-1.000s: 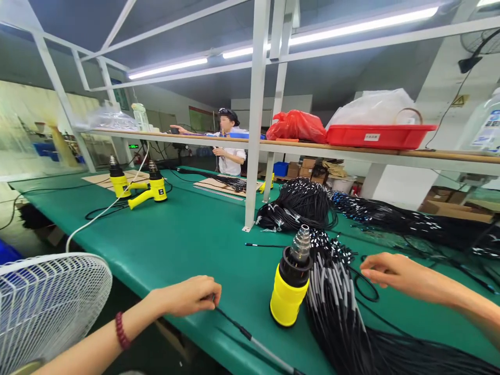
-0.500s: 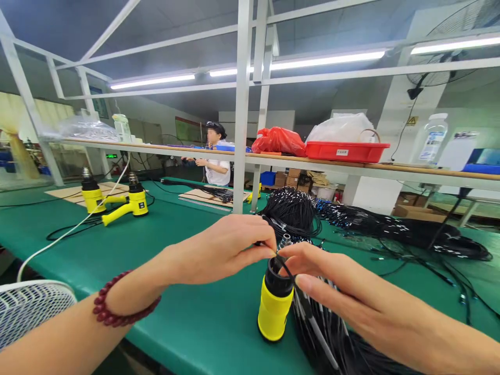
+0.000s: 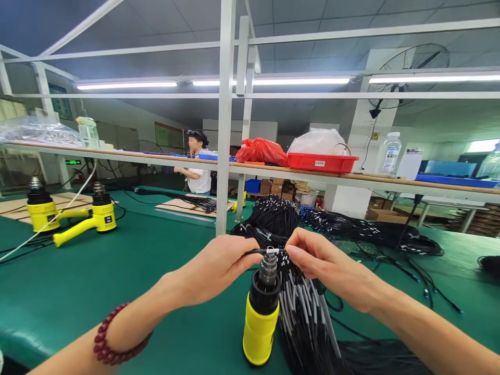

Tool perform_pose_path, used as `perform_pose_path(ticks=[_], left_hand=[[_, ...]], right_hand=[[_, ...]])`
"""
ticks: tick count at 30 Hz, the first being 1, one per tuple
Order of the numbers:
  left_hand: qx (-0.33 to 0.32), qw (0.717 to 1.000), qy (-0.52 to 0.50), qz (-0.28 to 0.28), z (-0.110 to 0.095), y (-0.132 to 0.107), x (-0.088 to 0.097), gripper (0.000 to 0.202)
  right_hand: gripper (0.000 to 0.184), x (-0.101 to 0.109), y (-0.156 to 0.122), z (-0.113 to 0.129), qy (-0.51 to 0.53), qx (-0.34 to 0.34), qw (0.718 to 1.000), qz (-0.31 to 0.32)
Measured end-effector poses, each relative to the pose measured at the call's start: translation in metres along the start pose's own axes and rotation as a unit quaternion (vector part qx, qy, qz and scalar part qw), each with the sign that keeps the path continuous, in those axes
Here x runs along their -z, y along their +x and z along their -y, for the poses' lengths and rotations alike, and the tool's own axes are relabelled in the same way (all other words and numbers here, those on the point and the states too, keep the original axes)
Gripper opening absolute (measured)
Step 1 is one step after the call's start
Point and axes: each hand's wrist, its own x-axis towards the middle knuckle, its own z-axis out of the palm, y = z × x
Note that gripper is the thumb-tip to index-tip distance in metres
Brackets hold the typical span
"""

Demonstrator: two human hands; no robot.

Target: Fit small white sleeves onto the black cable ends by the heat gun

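Between my two hands a thin black cable (image 3: 255, 252) is stretched level, with a short white sleeve (image 3: 272, 251) on it. My left hand (image 3: 228, 263), with a dark red bead bracelet at the wrist, pinches the cable's left part. On the other side my right hand (image 3: 318, 255) pinches it just right of the white sleeve. Directly beneath the sleeve is the metal nozzle of an upright yellow heat gun (image 3: 260, 325), pointing up. Whether the nozzle touches the cable I cannot tell. Beside the gun lies a bundle of black cables (image 3: 300, 307) with grey sleeves.
Two more yellow heat guns (image 3: 104, 214) stand at the left on the green table (image 3: 156, 260). Piles of black cables (image 3: 277, 216) lie behind my hands. A shelf with a red tray (image 3: 322, 163) crosses above, held by a white post (image 3: 225, 130). A person (image 3: 198, 172) works beyond.
My hands have moved apart and pulled the cable level above the heat gun's nozzle. The right fingers, loosely spread before, now pinch it. The view has shifted right and tilted up slightly.
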Motion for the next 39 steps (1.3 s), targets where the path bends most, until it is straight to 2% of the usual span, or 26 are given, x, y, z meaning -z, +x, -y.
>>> perform_pose_path(ticks=[5,8,11,22,29,39], left_hand=[[0.051,0.997,-0.053,-0.022,0.004,0.001,-0.01,0.038],[0.11,0.986,-0.124,-0.024,0.007,0.004,-0.013,0.044],[0.136,0.975,-0.176,-0.019,0.009,0.007,-0.013,0.046],[0.153,0.957,-0.245,-0.03,0.023,0.017,-0.018,0.054],[0.153,0.957,-0.244,-0.037,0.027,0.025,-0.02,0.055],[0.152,0.957,-0.243,-0.037,0.032,0.025,-0.024,0.051]], right_hand=[[0.021,0.0,0.013,-0.012,-0.071,0.015,0.997,-0.036],[0.021,0.0,0.018,-0.017,-0.096,0.021,0.994,-0.051],[0.022,0.0,0.021,-0.019,-0.116,0.013,0.991,-0.058],[0.022,-0.003,0.027,-0.018,-0.149,0.0,0.986,-0.071],[0.021,0.0,0.034,-0.027,-0.137,-0.004,0.988,-0.069],[0.021,-0.001,0.036,-0.03,-0.131,-0.015,0.989,-0.067]])
